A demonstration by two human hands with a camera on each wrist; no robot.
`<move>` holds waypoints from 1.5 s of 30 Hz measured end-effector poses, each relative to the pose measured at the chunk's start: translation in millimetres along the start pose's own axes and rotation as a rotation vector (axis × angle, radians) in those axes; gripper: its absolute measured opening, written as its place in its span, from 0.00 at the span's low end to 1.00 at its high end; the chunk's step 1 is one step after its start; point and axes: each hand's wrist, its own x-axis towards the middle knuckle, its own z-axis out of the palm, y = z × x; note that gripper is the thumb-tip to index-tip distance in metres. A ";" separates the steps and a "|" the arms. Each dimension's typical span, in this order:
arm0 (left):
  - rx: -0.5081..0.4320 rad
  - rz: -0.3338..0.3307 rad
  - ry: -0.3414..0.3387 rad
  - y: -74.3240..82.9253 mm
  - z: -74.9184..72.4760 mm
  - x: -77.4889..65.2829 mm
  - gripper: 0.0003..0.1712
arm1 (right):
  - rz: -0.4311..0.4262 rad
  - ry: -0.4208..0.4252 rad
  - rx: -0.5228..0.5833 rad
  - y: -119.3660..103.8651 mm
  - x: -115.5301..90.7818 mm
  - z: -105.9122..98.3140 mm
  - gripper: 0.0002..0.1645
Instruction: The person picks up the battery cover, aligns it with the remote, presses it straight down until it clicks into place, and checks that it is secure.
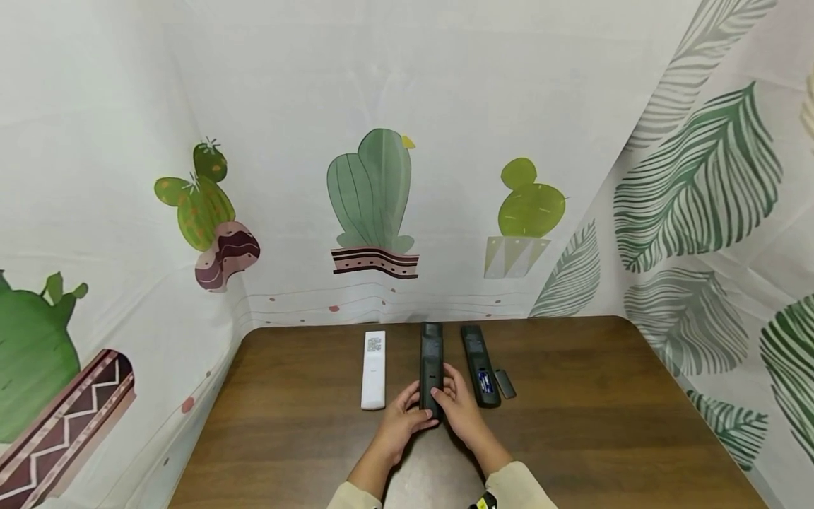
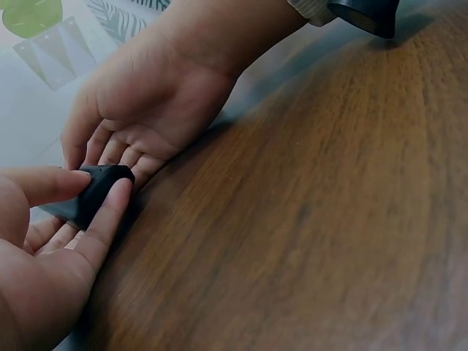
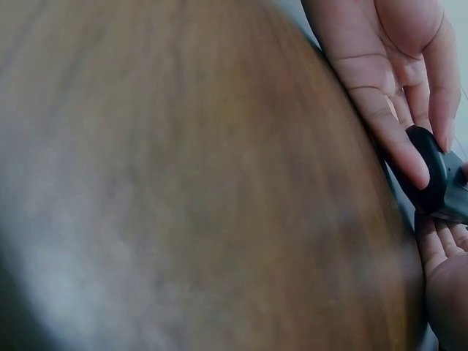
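Observation:
A long black remote control (image 1: 432,360) is held between both hands, its back facing up with a small dark notch on the lower part. My left hand (image 1: 399,424) grips its lower left side, with thumb and fingers at the near end. From the right, my right hand (image 1: 459,406) curls its fingers round the edge, and its thumb rests on the back. In the left wrist view the near end of the remote (image 2: 91,191) shows between the fingers. The right wrist view shows that dark end (image 3: 435,172) at the right edge.
Left of the held remote lies a white remote (image 1: 374,375) with a printed code. To the right is another black remote (image 1: 475,353), its battery compartment uncovered and blue batteries (image 1: 486,382) inside. A loose battery cover (image 1: 505,384) lies beside it on the brown wooden table (image 1: 591,417).

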 end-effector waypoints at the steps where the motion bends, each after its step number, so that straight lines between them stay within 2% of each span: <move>1: -0.003 0.001 0.003 0.2 0.5 0.0 0.45 | -0.006 -0.001 -0.006 0.4 0.1 -0.1 0.39; 8: -0.001 0.033 0.012 1.3 2.3 0.2 0.46 | -0.020 -0.007 0.010 2.9 0.7 -0.6 0.40; 18: 0.025 0.031 0.038 2.0 2.5 3.4 0.46 | -0.034 -0.026 -0.005 4.4 0.2 -1.1 0.41; 28: 0.259 0.021 0.073 8.2 5.0 9.4 0.48 | -0.015 -0.024 -0.001 3.2 -1.1 -3.3 0.41; 33: 0.374 0.071 0.103 11.5 6.4 10.9 0.47 | -0.005 -0.025 -0.015 3.7 -0.2 -3.1 0.41; 38: 0.381 0.097 0.131 11.9 7.5 11.6 0.45 | -0.012 -0.011 -0.036 4.9 0.7 -2.7 0.39; 43: 0.377 0.093 0.150 11.3 8.0 12.5 0.43 | -0.023 0.019 -0.040 5.5 1.5 -3.0 0.37; 45: 0.390 0.092 0.150 10.9 8.0 12.9 0.43 | -0.023 0.018 -0.042 -1.8 -0.5 -3.2 0.36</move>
